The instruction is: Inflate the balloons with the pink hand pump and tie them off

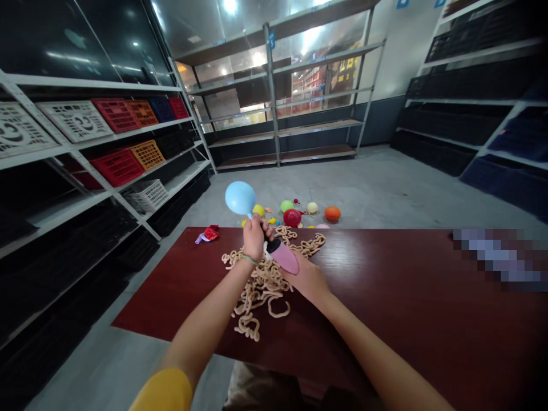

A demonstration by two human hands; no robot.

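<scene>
My left hand (254, 238) is closed around the neck of a light blue balloon (240, 197), which is partly blown up and stands above my fist. My right hand (306, 277) grips a pink hand pump (284, 254) whose black nozzle meets the balloon's neck at my left fist. Both hands hover over a heap of tan rope-like strands (261, 285) on the dark red table (385, 297).
A small red and white packet (208, 233) lies near the table's far left corner. Several inflated balloons (293, 217) in red, green, yellow and orange lie on the grey floor beyond the table. Metal shelves with plastic crates (115, 114) line the left wall.
</scene>
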